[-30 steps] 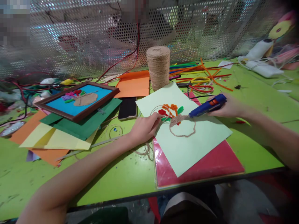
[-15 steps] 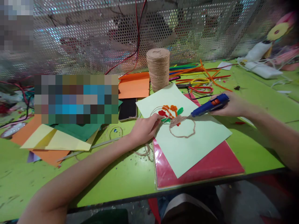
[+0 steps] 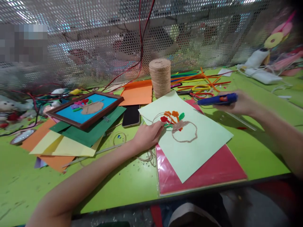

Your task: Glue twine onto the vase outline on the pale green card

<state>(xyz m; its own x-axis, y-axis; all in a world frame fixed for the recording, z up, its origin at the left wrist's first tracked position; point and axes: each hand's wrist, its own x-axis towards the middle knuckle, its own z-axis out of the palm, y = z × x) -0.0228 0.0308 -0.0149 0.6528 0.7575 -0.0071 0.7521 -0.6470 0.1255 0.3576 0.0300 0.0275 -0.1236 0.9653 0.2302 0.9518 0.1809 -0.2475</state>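
Note:
Pale green paper (image 3: 199,160) lies askew on a red plastic-covered folder (image 3: 213,173). On it are red and orange flowers (image 3: 175,115) with green leaves, above a round outline of twine (image 3: 197,134) whose top part is filled with rows of twine. My left hand (image 3: 149,134) rests at the paper's left edge, fingers pinched on a loose strand of twine (image 3: 157,116) beside the red flower. In my right hand (image 3: 239,102) is a blue glue gun (image 3: 216,99), raised off the paper's upper right edge, nozzle pointing left.
Behind the paper stands a big twine spool (image 3: 160,78), near scissors (image 3: 186,92) and colourful pipe cleaners (image 3: 201,80). To the left are a phone (image 3: 131,116), coloured sheets (image 3: 63,145) and a framed flower picture (image 3: 86,108). A perforated metal screen (image 3: 94,50) borders the table's back.
My right hand has lifted the glue gun up and right, away from the twine outline. My left hand stays at the same flower. The view has shifted slightly.

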